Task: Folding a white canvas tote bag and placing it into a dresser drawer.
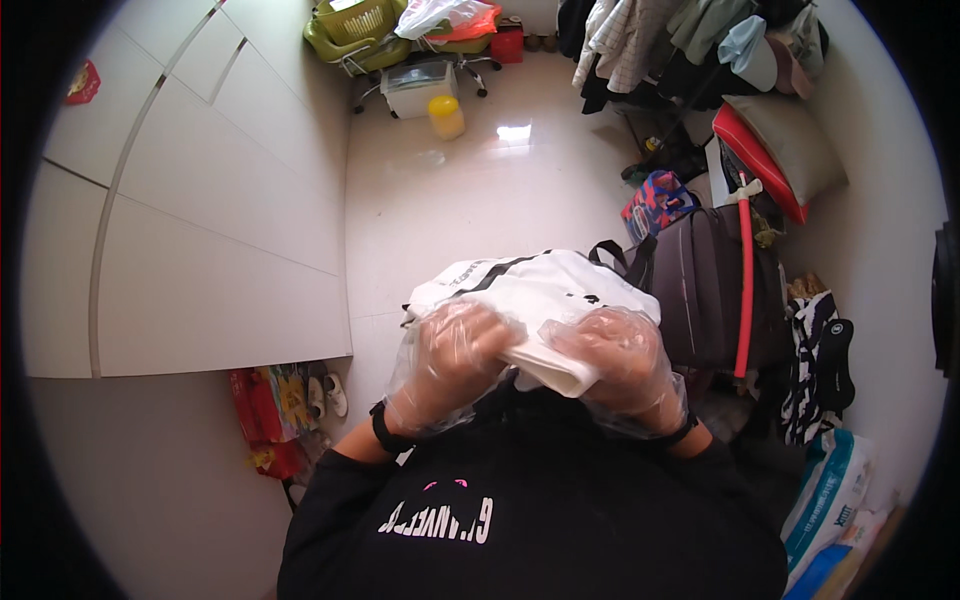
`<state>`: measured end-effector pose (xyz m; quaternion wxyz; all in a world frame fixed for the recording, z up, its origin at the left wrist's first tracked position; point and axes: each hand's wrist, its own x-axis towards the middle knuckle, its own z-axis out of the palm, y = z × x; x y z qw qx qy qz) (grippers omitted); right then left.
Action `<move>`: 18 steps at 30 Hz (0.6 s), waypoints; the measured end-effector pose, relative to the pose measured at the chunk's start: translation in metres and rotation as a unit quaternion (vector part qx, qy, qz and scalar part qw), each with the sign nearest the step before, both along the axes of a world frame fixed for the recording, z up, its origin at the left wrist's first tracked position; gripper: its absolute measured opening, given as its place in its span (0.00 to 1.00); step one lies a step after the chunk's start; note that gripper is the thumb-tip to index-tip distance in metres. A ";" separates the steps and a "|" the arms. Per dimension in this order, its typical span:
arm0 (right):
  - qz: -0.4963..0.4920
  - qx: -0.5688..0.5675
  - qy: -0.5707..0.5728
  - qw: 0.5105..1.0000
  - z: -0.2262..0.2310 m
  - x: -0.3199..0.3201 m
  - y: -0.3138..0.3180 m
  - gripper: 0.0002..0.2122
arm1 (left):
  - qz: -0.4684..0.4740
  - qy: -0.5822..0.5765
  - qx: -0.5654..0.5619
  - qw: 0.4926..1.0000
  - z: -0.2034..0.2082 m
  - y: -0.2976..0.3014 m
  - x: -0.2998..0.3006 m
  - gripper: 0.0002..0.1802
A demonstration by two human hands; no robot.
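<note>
A white cloth item (pixel 535 290), which looks like a garment, spreads out in front of my chest, with a dark stripe and small black prints on it. Its near edge is rolled over into a thick fold. My left hand (pixel 455 345), in a clear plastic glove, is closed on the left part of this fold. On the other side, my right hand (pixel 615 348), gloved the same way, grips the cloth with its fingers curled inward. Some fingertips are hidden by the fabric and the crinkled gloves. Dark bands circle both wrists.
White cabinet doors (pixel 220 220) line the left. Ahead on the glossy floor are a yellow-lidded tub (pixel 446 118), a clear storage box (pixel 420 90) and a green chair (pixel 350 30). At right stand a dark suitcase (pixel 705 285), cushions (pixel 785 150) and hanging clothes (pixel 640 45).
</note>
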<state>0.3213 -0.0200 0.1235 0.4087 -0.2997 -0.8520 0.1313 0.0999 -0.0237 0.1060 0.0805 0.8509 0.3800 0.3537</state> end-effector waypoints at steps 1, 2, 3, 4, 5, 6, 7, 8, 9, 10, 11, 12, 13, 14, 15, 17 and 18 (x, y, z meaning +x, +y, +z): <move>0.002 -0.028 0.009 1.000 0.004 0.000 0.002 0.08 | 0.003 0.000 0.001 1.000 -0.001 -0.002 -0.003 0.12; 0.004 -0.055 0.017 0.998 0.006 0.000 0.004 0.09 | -0.001 -0.018 0.030 0.999 0.001 -0.005 -0.006 0.11; 0.004 -0.055 0.017 0.998 0.003 0.003 0.005 0.09 | -0.008 -0.037 0.057 0.998 0.001 -0.006 -0.008 0.11; 0.015 -0.091 0.023 0.995 -0.004 0.008 0.006 0.10 | -0.008 -0.038 0.057 0.998 0.001 -0.006 -0.010 0.11; 0.025 -0.128 0.030 0.991 -0.011 0.012 0.007 0.12 | -0.006 -0.049 0.051 0.997 0.000 -0.006 -0.012 0.11; 0.026 -0.127 0.030 0.991 -0.015 0.014 0.006 0.12 | -0.002 -0.059 0.047 0.997 -0.001 -0.006 -0.014 0.11; 0.029 -0.105 -0.012 0.994 -0.019 0.016 0.004 0.12 | -0.007 -0.026 0.023 0.999 0.000 -0.006 -0.016 0.10; 0.032 -0.084 -0.055 0.994 -0.021 0.017 0.002 0.13 | -0.006 -0.026 0.023 0.999 0.002 -0.006 -0.014 0.10; 0.029 -0.073 -0.096 0.992 -0.022 0.019 -0.001 0.13 | -0.007 -0.038 0.020 0.999 0.010 -0.005 -0.007 0.12; 0.032 -0.075 -0.096 0.992 -0.023 0.015 -0.002 0.13 | -0.007 -0.050 0.017 0.999 0.014 -0.004 -0.002 0.14; 0.048 -0.087 -0.101 0.990 -0.023 0.006 -0.003 0.12 | -0.022 -0.049 -0.048 0.997 0.011 -0.011 0.002 0.16; 0.063 -0.101 -0.107 0.987 -0.023 0.000 -0.005 0.11 | -0.020 -0.049 -0.051 0.997 0.009 -0.013 0.001 0.16; 0.041 -0.132 -0.119 0.983 -0.025 -0.001 -0.007 0.10 | -0.035 -0.032 -0.019 0.999 0.008 -0.014 0.000 0.14; 0.043 -0.136 -0.119 0.983 -0.033 -0.001 -0.006 0.10 | -0.050 -0.014 0.012 0.999 0.007 -0.015 -0.003 0.13; 0.045 -0.159 -0.072 0.984 -0.047 0.001 -0.003 0.11 | -0.047 -0.027 0.042 0.998 0.007 -0.014 -0.008 0.10; 0.050 -0.253 -0.137 0.956 -0.056 0.016 0.002 0.12 | 0.015 -0.015 0.061 0.998 0.011 -0.019 -0.030 0.09; 0.023 -0.261 -0.128 0.956 -0.078 0.028 0.004 0.11 | 0.074 -0.005 0.088 0.993 0.014 -0.020 -0.039 0.08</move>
